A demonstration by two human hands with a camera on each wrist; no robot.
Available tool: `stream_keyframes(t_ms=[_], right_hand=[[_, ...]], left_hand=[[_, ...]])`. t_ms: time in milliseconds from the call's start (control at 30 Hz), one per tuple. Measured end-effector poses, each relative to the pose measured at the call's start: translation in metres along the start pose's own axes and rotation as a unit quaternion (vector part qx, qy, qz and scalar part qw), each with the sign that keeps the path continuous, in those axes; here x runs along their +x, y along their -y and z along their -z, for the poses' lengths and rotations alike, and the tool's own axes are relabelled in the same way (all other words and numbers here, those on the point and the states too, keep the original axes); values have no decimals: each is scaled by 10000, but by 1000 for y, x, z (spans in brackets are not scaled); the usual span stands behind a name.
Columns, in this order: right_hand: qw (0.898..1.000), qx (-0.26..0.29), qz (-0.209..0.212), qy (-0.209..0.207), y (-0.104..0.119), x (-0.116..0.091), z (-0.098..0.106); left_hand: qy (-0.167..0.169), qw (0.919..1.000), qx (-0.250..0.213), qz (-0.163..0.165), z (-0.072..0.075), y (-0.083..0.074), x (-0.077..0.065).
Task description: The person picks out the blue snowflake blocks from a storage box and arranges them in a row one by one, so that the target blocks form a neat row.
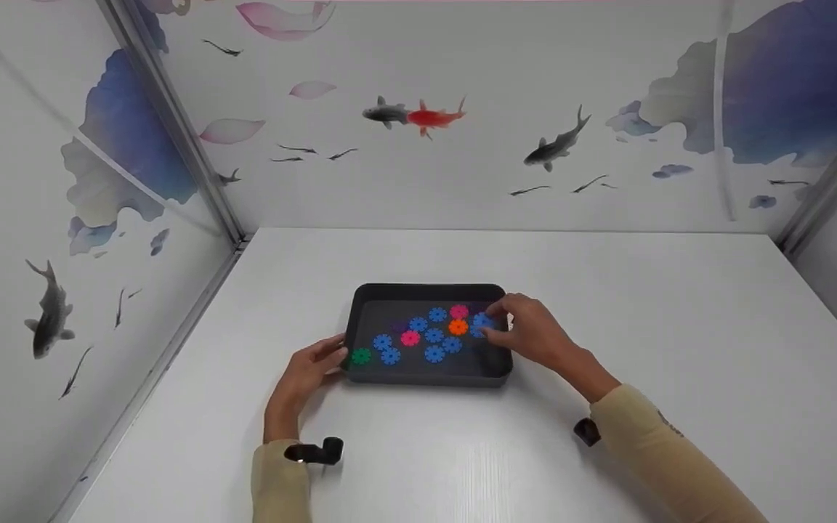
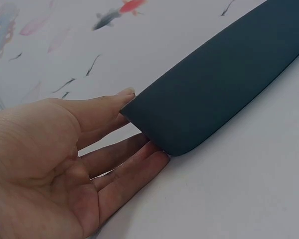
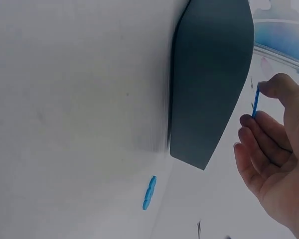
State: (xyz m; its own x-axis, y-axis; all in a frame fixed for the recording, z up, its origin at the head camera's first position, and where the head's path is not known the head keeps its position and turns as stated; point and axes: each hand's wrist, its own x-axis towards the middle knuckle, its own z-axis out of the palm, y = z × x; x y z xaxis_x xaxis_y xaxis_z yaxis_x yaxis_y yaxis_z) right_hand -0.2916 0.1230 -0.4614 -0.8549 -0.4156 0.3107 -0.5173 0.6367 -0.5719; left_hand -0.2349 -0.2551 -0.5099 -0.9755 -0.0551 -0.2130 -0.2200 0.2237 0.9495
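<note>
White table [image 1: 418, 450], fish-painted wall [image 1: 469, 200] at far side; dark tray [image 1: 426, 380] on table, left hand [image 1: 312, 369] gripping its left end; right hand [image 1: 540, 335] pinching blue disc [image 3: 256, 102] by opposite edges, at tray's right side

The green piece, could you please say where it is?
In the head view, the green piece lies in the dark tray, at its near left corner, close to the left hand.

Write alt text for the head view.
A person's right hand pinches a blue flower-shaped disc at the right side of a dark tray, while the left hand holds its left end. More discs lie in the tray, mostly blue, with pink, orange and green among them. A white table surrounds it.
</note>
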Motion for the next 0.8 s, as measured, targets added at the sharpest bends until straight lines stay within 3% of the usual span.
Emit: stream_keyframes(t_ms=[333, 800], right_hand=[[9956, 117, -36, -928, -25, -14, 20], [9826, 172, -1606, -917, -59, -21, 44]], left_hand=[[-23, 10000, -62, 2, -1, 0, 1], [-17, 10000, -30, 76, -1, 1, 2]])
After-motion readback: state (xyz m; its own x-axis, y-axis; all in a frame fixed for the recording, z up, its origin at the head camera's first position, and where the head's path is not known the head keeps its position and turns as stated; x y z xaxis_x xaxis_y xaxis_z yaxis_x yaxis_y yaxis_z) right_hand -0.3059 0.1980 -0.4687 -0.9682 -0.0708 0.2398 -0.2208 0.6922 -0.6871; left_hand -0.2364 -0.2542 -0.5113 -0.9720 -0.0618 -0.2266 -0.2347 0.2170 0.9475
